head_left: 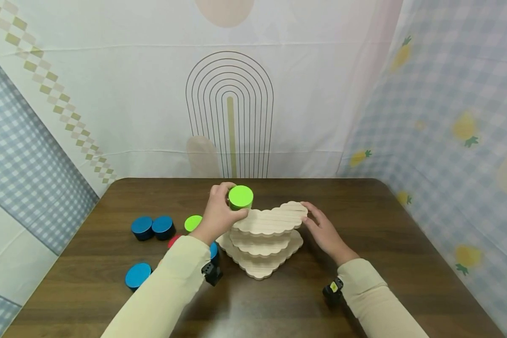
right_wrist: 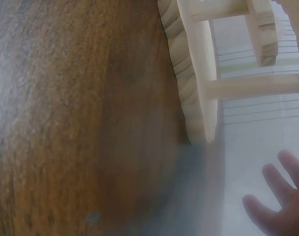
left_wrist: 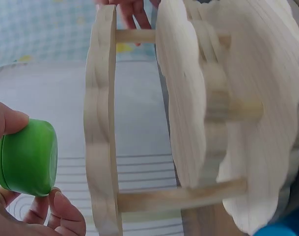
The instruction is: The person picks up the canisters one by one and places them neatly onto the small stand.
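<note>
A tiered wooden stand [head_left: 274,221] with scalloped edges stands near the middle of the table, its shelves joined by round dowels [left_wrist: 183,194]. Above the left end of its top shelf, my left hand [head_left: 219,213] grips a small round green tin [head_left: 241,197] between thumb and fingers. The left wrist view shows this tin apart from the top shelf's surface. At the opposite end, my right hand [head_left: 326,237] touches the top shelf's edge with extended fingers. Those fingers [right_wrist: 279,184] look spread in the right wrist view, where their contact with the shelf is out of frame.
Two blue tins [head_left: 142,228] stand side by side on the left of the dark wooden table [head_left: 363,206], and another blue tin [head_left: 138,275] sits nearer. A second green tin [head_left: 193,223], a red one [head_left: 173,241] and a blue one [head_left: 213,251] are partly behind my left arm.
</note>
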`<state>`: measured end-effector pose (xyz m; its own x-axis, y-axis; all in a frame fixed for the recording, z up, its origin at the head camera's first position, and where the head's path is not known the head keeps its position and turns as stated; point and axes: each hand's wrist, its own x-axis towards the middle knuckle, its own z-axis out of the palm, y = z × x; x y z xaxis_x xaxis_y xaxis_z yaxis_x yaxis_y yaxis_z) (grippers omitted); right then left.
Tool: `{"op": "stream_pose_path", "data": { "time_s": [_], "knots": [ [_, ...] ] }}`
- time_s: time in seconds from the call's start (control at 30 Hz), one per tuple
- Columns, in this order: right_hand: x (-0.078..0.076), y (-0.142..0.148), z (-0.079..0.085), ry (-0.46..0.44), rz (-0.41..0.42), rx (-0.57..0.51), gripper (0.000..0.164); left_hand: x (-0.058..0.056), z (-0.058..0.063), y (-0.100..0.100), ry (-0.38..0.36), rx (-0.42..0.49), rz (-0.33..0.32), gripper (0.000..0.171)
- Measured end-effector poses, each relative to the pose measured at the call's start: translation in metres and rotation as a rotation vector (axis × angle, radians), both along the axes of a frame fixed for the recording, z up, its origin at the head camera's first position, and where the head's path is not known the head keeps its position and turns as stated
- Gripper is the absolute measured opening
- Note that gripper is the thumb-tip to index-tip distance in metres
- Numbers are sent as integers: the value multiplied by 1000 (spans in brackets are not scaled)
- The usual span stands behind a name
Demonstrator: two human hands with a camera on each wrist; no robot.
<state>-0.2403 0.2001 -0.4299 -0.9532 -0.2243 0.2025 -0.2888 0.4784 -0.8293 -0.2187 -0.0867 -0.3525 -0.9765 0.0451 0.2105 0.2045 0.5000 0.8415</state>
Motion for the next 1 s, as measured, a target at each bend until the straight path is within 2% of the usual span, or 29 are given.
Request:
{"op": "stream_pose_path", "data": {
  "time_s": [0.23,0.3,0.33,0.53,0.6,1.0],
  "knots": [
    [3,0,-1,13,7,4,52,-7,1,22,-2,7,-7,61],
    [3,1,-1,0,10,2,53,-9,1,28,-6,9,-13,62],
    [6,-1,4,-16,15,0,53,-10,1,32,-9,11,-17,62],
    [4,-1,5,-49,14,-8,50,-15,3,52,-35,17,-56,62],
    [1,1,-1,-35,10,0,51,-16,4,58,-40,6,-66,62],
    [1,2,2,-31,13,42,50,-19,1,85,-47,-94,-131,61]
  ]
}}
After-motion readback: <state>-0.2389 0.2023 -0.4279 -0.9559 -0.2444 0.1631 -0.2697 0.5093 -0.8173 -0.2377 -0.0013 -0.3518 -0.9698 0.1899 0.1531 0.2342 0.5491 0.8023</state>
